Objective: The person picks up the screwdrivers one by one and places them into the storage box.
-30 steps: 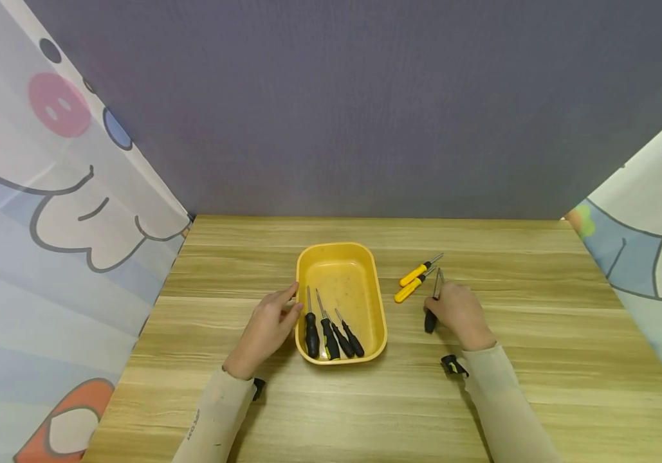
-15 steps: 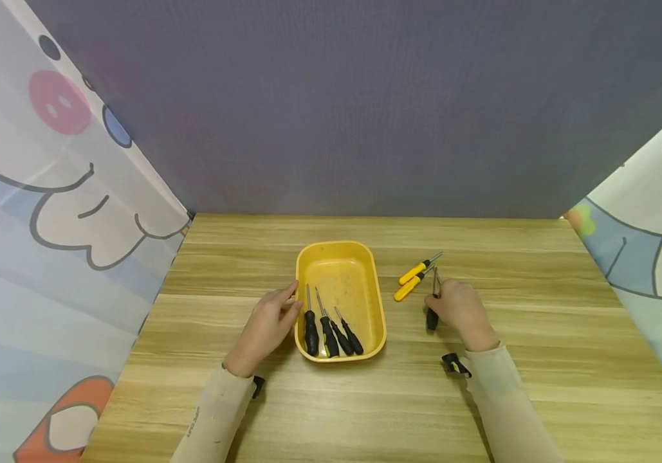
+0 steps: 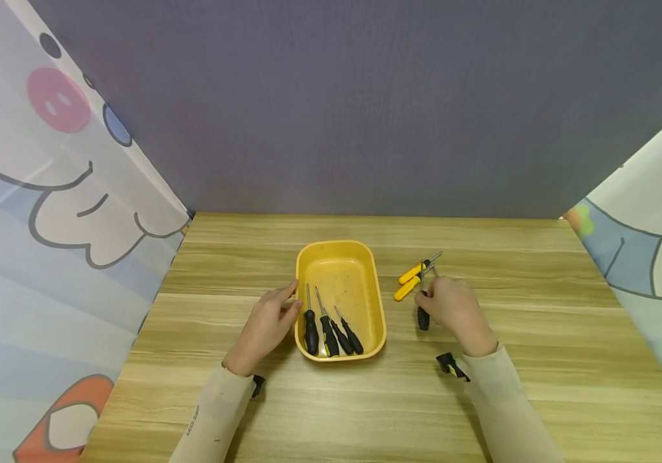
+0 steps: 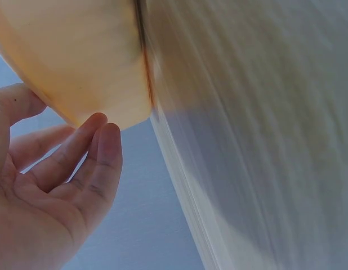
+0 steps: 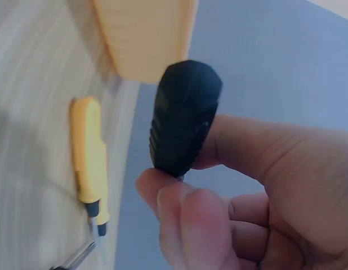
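My right hand point(image 3: 452, 310) pinches a black-handled screwdriver point(image 3: 423, 319) between thumb and fingers, right of the yellow tray point(image 3: 381, 321). In the right wrist view its ribbed black handle point(image 5: 185, 115) points at the camera, and the shaft is mostly hidden. Another metal shaft point(image 3: 436, 272) shows beyond the hand; its handle is hidden there. Two yellow screwdrivers point(image 3: 407, 289) lie side by side between tray and hand. My left hand point(image 3: 267, 325) touches the tray's left rim, fingers relaxed; in the left wrist view several fingertips point(image 4: 109, 138) are at its outer wall.
Several black-handled screwdrivers point(image 3: 329, 337) lie in the near half of the tray, tips pointing away. The wooden table point(image 3: 331, 411) ends at a dark grey panel point(image 3: 377, 128). Printed cloth point(image 3: 64, 212) hangs on both sides.
My right hand has picked up the black screwdriver and shifted it slightly left, apart from the other shaft, which stays behind. My left hand has stayed at the tray's rim.
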Tool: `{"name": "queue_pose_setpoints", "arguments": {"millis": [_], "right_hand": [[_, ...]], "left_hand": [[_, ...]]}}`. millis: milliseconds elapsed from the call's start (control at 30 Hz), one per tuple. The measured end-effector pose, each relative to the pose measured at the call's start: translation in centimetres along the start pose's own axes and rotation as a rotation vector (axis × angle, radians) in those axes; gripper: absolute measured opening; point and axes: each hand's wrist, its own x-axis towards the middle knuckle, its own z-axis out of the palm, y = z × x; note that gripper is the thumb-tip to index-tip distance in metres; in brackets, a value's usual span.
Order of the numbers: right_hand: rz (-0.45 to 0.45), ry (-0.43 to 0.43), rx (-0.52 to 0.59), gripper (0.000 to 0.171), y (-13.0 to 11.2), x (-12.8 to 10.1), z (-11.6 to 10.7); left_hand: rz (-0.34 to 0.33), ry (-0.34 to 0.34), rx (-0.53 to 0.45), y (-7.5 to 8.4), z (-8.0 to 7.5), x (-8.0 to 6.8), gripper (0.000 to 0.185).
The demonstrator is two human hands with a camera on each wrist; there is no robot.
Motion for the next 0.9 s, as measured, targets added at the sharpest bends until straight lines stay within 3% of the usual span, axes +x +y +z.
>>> {"name": "queue_pose_setpoints", "arguments": {"millis": [200, 467, 633, 900], "right_hand": [[-0.079, 0.037, -0.056, 0.046, -1.6, 0.0, -0.1], [-0.15, 0.063, -0.042, 0.047, -5.0, 0.3, 0.2], [-0.151, 0.021, 0.009, 0.047, -7.0, 0.4, 0.8], [-0.229, -0.011, -0.02, 0.048, -9.0, 0.7, 2.8]], "left_hand": [[-0.001, 0.001, -0.001, 0.1, 0.0, 0.0, 0.047], [-0.015, -0.007, 0.015, 0.2, 0.0, -0.1, 0.047], [-0.019, -0.004, 0.018, 0.1, 0.0, 0.0, 0.048], [-0.023, -0.013, -0.001, 0.1, -0.1, 0.0, 0.048]]}}
